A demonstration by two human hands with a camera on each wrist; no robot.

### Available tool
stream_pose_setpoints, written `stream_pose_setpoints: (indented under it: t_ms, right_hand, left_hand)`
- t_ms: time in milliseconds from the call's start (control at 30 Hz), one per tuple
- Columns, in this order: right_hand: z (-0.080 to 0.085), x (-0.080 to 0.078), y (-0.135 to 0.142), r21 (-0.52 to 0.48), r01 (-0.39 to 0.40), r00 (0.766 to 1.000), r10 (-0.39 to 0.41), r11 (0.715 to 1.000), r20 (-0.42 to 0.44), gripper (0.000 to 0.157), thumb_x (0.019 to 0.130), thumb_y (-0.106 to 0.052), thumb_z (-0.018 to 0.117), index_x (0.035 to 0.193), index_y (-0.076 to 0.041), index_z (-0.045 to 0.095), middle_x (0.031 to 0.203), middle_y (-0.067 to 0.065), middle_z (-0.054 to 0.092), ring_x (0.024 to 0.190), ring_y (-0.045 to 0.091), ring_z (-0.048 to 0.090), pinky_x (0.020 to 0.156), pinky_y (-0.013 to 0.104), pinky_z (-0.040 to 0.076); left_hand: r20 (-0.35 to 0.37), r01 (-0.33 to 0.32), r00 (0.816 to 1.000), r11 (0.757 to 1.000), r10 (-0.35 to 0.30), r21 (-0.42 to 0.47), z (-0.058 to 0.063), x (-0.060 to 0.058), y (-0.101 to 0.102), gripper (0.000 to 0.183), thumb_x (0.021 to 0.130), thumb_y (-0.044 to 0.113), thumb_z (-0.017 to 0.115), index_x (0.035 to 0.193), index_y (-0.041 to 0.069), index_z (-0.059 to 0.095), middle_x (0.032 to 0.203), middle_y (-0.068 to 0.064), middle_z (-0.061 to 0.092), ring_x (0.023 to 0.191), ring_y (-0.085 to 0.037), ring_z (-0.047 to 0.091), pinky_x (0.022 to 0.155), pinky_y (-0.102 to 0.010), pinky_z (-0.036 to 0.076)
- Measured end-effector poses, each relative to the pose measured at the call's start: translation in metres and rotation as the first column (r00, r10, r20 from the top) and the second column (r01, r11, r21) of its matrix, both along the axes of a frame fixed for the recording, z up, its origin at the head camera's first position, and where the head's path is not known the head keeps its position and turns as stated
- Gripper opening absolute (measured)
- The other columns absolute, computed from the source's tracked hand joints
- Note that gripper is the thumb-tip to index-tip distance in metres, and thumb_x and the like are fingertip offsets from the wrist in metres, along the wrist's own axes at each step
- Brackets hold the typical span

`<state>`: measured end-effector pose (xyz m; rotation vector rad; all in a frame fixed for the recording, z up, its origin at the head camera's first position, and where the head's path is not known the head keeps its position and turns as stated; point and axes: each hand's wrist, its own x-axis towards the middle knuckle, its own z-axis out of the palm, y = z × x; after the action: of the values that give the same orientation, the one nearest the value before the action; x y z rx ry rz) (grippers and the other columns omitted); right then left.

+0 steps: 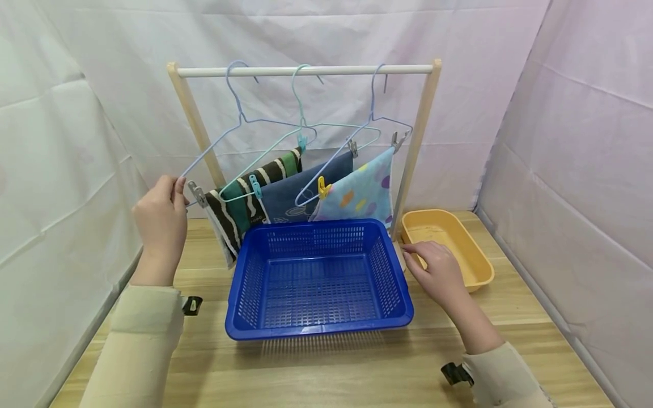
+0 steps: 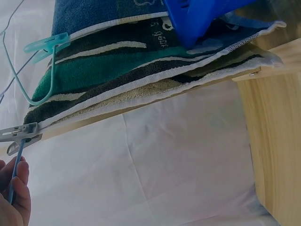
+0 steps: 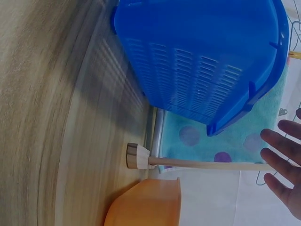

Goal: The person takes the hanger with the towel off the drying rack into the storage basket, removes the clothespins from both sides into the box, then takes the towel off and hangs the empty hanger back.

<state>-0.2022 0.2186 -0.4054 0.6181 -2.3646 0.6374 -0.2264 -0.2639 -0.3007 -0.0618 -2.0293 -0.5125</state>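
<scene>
My left hand (image 1: 162, 218) pinches the lower left corner of a blue wire hanger (image 1: 208, 149), beside a grey clothespin (image 1: 197, 194). That peg and a light blue one clip a green, black and white striped towel (image 2: 94, 70) to the hanger. A mint hanger (image 1: 298, 97) in the middle bears a dark blue towel (image 1: 334, 174). From the right-hand blue hanger (image 1: 372, 102) hangs a light blue spotted towel (image 1: 368, 190). My right hand (image 1: 437, 273), fingers loosely extended and holding nothing, hovers between the blue basket (image 1: 403, 300) and the yellow tray (image 1: 482, 263).
A rack with a white rod (image 1: 342, 71) and wooden posts (image 1: 422, 124) stands behind the basket, its foot (image 3: 138, 156) on the wooden table (image 1: 326, 377). The basket holds nothing. White curtains (image 1: 576, 170) enclose the back and sides.
</scene>
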Motion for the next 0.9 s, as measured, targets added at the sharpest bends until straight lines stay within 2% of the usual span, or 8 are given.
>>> stream_pose_setpoints:
  t_ms: [300, 400, 533, 633, 800, 900]
  right_hand:
    - [0.003, -0.001, -0.003, 0.006, 0.000, 1.000, -0.001, 1.000, 0.013, 0.014, 0.089, -0.013, 0.069, 0.098, -0.004, 0.074, 0.091, 0.009, 0.072, 0.086, 0.028, 0.065, 0.080, 0.047, 0.049]
    - [0.005, -0.001, -0.004, 0.004, -0.003, 1.000, 0.003, 1.000, 0.012, 0.014, 0.090, -0.014, 0.068, 0.098, -0.003, 0.074, 0.091, 0.009, 0.072, 0.086, 0.029, 0.065, 0.081, 0.048, 0.049]
    - [0.006, -0.001, -0.004, 0.003, -0.002, 1.000, 0.002, 1.000, 0.012, 0.014, 0.090, -0.013, 0.068, 0.098, -0.003, 0.074, 0.091, 0.010, 0.072, 0.086, 0.029, 0.065, 0.082, 0.049, 0.049]
    - [0.007, -0.001, -0.004, 0.001, -0.001, 1.000, 0.001, 1.000, 0.016, 0.014, 0.090, -0.013, 0.068, 0.098, -0.003, 0.074, 0.091, 0.010, 0.072, 0.087, 0.029, 0.065, 0.082, 0.049, 0.049]
    - [0.007, -0.001, -0.004, -0.008, -0.001, 1.000, 0.001, 1.000, 0.018, 0.014, 0.090, -0.013, 0.067, 0.098, -0.003, 0.074, 0.092, 0.010, 0.072, 0.087, 0.029, 0.065, 0.082, 0.048, 0.049]
    - [0.007, -0.001, -0.004, -0.009, -0.003, 1.000, 0.003, 1.000, 0.018, 0.014, 0.090, -0.013, 0.067, 0.098, -0.004, 0.074, 0.092, 0.009, 0.072, 0.086, 0.029, 0.065, 0.082, 0.048, 0.048]
  left_hand:
    - [0.002, -0.013, 1.000, 0.997, 0.013, 0.078, 0.001, 0.002, 0.003, 0.037, 0.104, 0.025, 0.048, 0.092, -0.007, 0.061, 0.070, -0.020, 0.067, 0.060, -0.037, 0.064, 0.054, -0.040, 0.034]
    - [0.013, -0.013, 1.000, 0.994, 0.011, 0.110, 0.002, 0.004, 0.002, 0.035, 0.104, 0.024, 0.048, 0.094, -0.007, 0.061, 0.072, -0.020, 0.067, 0.060, -0.034, 0.064, 0.054, -0.028, 0.037]
    - [0.024, -0.004, 1.000, 0.983, 0.000, 0.181, 0.004, 0.006, 0.000, 0.034, 0.104, 0.023, 0.049, 0.095, -0.007, 0.062, 0.074, -0.021, 0.068, 0.052, 0.001, 0.056, 0.052, -0.004, 0.031]
    - [0.031, 0.012, 0.999, 0.974, -0.019, 0.226, 0.005, 0.008, -0.003, 0.035, 0.104, 0.023, 0.048, 0.094, -0.008, 0.062, 0.075, -0.022, 0.067, 0.053, 0.022, 0.040, 0.051, 0.000, 0.033]
    - [0.028, 0.033, 0.999, 0.952, -0.043, 0.305, 0.003, 0.014, -0.007, 0.036, 0.103, 0.024, 0.049, 0.094, -0.009, 0.062, 0.071, -0.021, 0.066, 0.051, 0.021, 0.043, 0.050, -0.002, 0.038]
    - [0.026, 0.031, 0.999, 0.933, -0.043, 0.360, 0.002, 0.018, -0.011, 0.037, 0.102, 0.025, 0.051, 0.094, -0.009, 0.062, 0.064, -0.003, 0.062, 0.051, 0.018, 0.046, 0.050, -0.004, 0.040]
